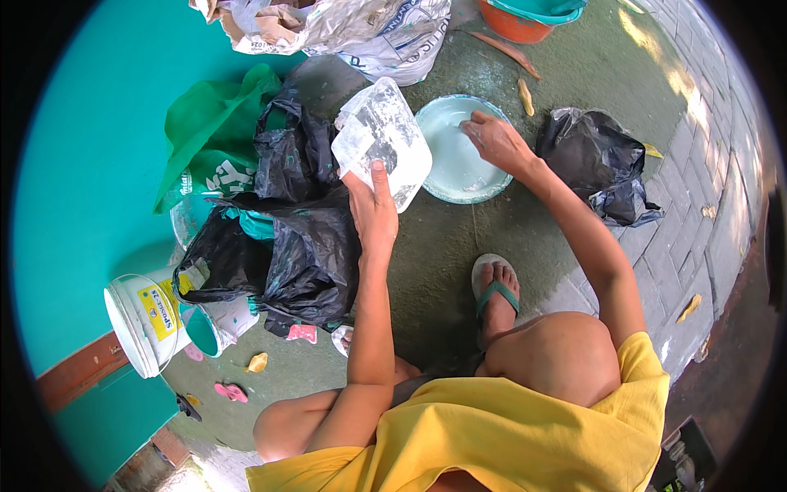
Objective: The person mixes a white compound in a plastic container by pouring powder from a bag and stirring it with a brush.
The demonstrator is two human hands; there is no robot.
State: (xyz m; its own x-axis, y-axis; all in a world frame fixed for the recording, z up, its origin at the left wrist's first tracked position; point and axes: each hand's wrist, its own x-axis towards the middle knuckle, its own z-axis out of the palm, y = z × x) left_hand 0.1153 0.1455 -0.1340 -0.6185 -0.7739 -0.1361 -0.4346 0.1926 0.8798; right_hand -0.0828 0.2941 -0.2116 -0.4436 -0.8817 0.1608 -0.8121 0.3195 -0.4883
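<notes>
Reading the view as a clock dial, one white plastic container [400, 148] with rounded corners stands at twelve o'clock, its surface blotched with grey. The person's left hand [373, 203] grips its near edge, partly closed, with the thumb laid over the face and the other fingers mostly hidden behind.

At one o'clock, just beside the container, sits one round pale-blue basin [466, 200] holding cloudy liquid. The right hand [498, 141] is above it with fingers bent inward, more closed than spread; whether they pinch anything, I cannot tell.

One black plastic bag [592, 156] lies at two o'clock. More black plastic [307, 254] slumps from nine to between ten and eleven o'clock, seemingly two bags, though the folds hide whether they join. One green bag [215, 123] leans behind it at ten.

Between eight and nine o'clock, one white bucket [131, 324] with a yellow label lies tilted. One large white sack [402, 41] rests at twelve, beyond the container, and one orange basin [512, 25] at one o'clock, near the upper edge. One sandalled foot [498, 305] shows between three and four, and one pink slipper [231, 392] between seven and eight.
</notes>
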